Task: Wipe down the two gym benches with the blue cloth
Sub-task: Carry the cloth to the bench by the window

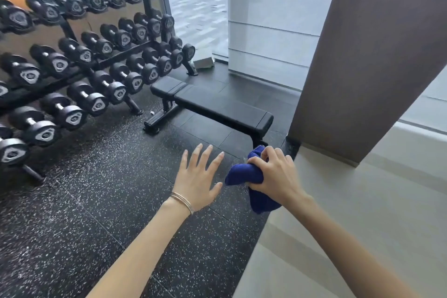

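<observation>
Left hand [198,176]: nearest to me, thin bangles [183,202] at the wrist. Its fingers are straight and spread, holding nothing, above the floor.
Right hand [273,176]: just beside the left, fingers clenched around the blue cloth.
Blue cloth [244,174]: bunched in that fist, one end poking up past the knuckles and another hanging below. It is in the air and touches no bench.
Floor [96,201]: dark speckled rubber, meeting a pale ledge [338,225] on the right.
Gym bench [217,106]: black and flat, beyond the hands and apart from the cloth, near a brown pillar [362,55].
Dumbbell rack [84,60]: tiered, left of the bench.
Progress: no wiping is under way. Whether this bench has had its wipe, I cannot tell. Only one bench is in sight, so the second is somewhere out of view.
</observation>
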Available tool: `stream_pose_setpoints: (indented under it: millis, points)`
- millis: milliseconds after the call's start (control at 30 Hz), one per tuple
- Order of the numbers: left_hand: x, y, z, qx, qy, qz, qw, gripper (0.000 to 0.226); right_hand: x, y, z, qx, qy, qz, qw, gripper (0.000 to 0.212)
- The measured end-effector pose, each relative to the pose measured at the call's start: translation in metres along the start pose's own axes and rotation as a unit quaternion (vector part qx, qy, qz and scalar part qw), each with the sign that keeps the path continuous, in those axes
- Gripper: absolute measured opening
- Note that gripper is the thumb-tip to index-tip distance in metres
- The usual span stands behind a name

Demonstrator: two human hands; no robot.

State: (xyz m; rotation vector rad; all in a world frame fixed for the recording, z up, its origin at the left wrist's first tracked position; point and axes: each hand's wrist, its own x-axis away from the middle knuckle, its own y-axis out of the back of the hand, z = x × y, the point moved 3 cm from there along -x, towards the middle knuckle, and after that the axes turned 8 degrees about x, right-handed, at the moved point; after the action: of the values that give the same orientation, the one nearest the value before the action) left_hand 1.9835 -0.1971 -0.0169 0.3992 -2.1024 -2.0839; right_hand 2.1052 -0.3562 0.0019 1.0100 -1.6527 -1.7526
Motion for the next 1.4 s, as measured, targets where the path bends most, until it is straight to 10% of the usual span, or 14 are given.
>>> stream_pose_setpoints:
  millis: [1400]
  points:
    - [-0.427,-0.089,0.271,0.036,-0.014,0.063,0.997,0.076,-0.462,-0.144,-0.040,-0.012,-0.047,0.101,0.994,0.052]
